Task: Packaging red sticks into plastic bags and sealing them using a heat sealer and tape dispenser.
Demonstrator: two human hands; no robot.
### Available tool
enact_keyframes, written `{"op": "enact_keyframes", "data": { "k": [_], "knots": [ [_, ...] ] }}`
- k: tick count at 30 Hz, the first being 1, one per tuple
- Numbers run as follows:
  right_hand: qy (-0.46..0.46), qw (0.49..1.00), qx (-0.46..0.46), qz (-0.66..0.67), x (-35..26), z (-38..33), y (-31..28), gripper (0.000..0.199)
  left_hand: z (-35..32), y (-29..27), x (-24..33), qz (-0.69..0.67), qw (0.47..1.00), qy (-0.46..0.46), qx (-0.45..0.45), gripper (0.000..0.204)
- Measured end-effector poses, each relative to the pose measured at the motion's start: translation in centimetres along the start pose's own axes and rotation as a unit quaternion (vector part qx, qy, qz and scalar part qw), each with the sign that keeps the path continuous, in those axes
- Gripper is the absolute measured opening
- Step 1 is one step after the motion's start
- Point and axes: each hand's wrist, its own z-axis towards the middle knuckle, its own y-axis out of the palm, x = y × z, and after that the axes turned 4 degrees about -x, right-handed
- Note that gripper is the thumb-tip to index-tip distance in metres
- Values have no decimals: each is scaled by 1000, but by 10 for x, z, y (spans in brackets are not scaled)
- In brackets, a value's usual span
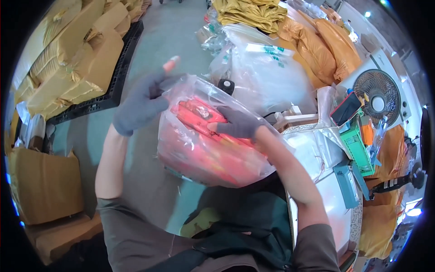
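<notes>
hands [190, 113] gripping clear bag [204, 149], red packets [199, 113]

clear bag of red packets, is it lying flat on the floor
No, the clear bag is held up off the floor by both gloved hands, left hand and right hand.

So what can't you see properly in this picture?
Head view only:
- The red packets inside the clear plastic bag: crinkled, shiny film blurs them, so their number is unclear.
- The right hand: its fingers are partly behind the film.
- The left hand: its palm side faces away.
- The bag's underside: hidden by the bag itself.
- The fan: bent near the picture's rim.
</notes>
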Motion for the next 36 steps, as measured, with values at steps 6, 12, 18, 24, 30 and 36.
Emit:
{"op": "enact_keyframes", "data": {
  "k": [6, 12, 18, 24, 30, 36],
  "knots": [
    [46, 991, 108, -68, -3, -36, 4, 54, 56, 7, -90, 228, 968, -94, 56, 46],
    [307, 866, 390, -65, 12, -191, 25, 67, 42, 13, -133, -182, 980, -10, 79, 15],
    [45, 757, 556, 339, 21, -127, 122, 29, -64, 29, -76, -362, 909, 147, 145, 33],
    [-205, 788, 342, 470, -89, -94, 49, 14, -238, 0, -5, -231, 912, 108, 322, 27],
    [-76, 850, 227, 470, -69, -43, 42, 17, -273, -21, 11, 89, 645, 319, 689, 13],
    [-46, 882, 143, 447, -80, -31, 27, 10, -119, 109, 45, 590, 789, 56, 163, 102]
  ]
}}
